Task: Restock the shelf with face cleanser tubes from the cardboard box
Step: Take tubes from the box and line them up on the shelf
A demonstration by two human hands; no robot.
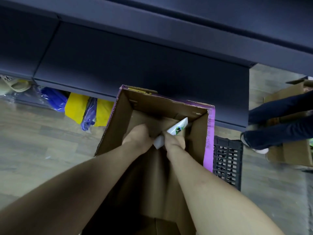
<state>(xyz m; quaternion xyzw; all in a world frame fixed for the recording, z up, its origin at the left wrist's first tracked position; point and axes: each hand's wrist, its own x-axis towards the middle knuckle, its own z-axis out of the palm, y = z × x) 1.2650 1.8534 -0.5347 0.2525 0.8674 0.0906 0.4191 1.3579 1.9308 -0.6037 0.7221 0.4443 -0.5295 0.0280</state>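
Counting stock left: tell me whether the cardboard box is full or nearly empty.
Nearly empty. Inside the cardboard box bare brown walls and floor show; only one white tube is visible, held by the right hand.

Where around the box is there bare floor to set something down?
Left of the cardboard box, the wood floor is bare up to the bagged goods under the shelf. Right is crowded: black crate, then another person's legs.

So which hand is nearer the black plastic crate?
Right. The right hand is inside the cardboard box on the side facing the black plastic crate; the left hand is farther away.
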